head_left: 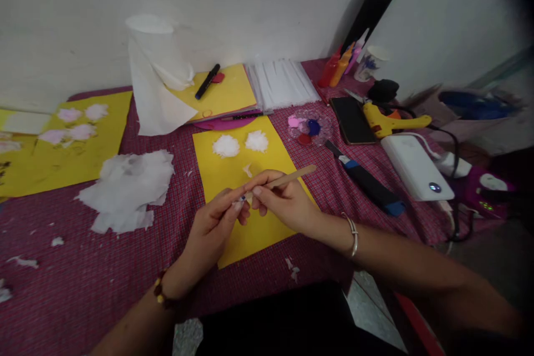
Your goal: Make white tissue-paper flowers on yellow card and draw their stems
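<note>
A wooden craft stick [298,174] slants up to the right from between my hands. My right hand [287,200] is closed round its middle, thumb on top. At the stick's lower end, the fingers of my left hand [214,219] are pinched together. A small spot of dark blue and white shows there, mostly hidden by the fingertips. Both hands are above a yellow sheet [254,239]. Two fluffy white tufts [226,146] sit near that sheet's far edge, and a small white scrap [247,169] lies just beyond my fingers.
Left lie a stack of white tissue pieces [129,189] and a yellow sheet with pink tufts [83,172]. Behind stand a white roll [150,39] and white strips [283,83]. Right are a paint palette [321,125], utility knife [371,186], phone [352,119], yellow glue gun [379,122] and power bank [417,167].
</note>
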{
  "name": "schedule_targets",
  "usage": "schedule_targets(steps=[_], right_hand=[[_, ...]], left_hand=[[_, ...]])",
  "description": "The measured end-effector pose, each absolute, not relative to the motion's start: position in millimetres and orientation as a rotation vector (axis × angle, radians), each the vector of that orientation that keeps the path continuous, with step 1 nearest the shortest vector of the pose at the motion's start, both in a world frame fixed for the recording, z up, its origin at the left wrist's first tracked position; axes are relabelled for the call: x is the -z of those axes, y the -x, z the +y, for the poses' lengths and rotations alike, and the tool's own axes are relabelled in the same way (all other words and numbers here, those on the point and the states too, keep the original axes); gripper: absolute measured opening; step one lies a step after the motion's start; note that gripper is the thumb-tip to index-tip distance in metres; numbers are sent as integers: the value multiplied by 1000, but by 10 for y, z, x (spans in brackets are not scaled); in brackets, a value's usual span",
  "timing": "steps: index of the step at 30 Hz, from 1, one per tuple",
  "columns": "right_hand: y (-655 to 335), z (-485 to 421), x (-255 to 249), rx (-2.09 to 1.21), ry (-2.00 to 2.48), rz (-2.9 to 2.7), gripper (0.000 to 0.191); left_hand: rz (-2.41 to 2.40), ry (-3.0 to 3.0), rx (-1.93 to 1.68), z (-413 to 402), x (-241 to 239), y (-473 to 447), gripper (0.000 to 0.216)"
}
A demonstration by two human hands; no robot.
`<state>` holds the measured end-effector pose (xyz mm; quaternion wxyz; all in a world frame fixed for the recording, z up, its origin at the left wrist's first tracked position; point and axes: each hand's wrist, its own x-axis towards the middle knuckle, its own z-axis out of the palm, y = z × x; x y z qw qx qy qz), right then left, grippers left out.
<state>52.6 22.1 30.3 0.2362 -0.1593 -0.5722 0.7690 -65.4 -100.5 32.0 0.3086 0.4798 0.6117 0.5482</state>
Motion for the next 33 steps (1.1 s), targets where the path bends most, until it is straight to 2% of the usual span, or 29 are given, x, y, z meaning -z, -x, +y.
schedule_targets(steps=[4, 8, 9, 11, 14, 17, 20, 26, 33], right_hand=[[-510, 224, -289, -2294, 446, -1453, 22], [-540, 294, -329, -2286, 443, -1508, 22], [-559, 334, -354, -2235, 440, -1543, 19], [-611, 438, -413, -2183, 333, -1619, 13], [-699, 602, -498, -2275, -116, -1823, 7], [-756, 677, -544, -2314, -278, -2006, 7], [-759, 620, -541, -2202, -65, -2045, 9], [-725, 407, -462, -1649, 46, -2162, 10], [-714, 397, -429, -1538, 96, -2212, 8]], left_hand=[[1801, -1688, -1384, -999, -260, 669, 45], [1834, -1579, -1279, -1004, -293, 654, 27], [1750, -1441, -1247, -1013, -310, 650, 21], [1444, -1106, -1184, -1042, -331, 651, 26], [945, -723, -1082, -1098, -310, 669, 30], [818, -669, -998, -1129, -270, 688, 32], [937, -803, -910, -1124, -280, 689, 34], [1313, -1080, -818, -1122, -379, 588, 36], [1698, -1382, -829, -1024, -285, 600, 17]])
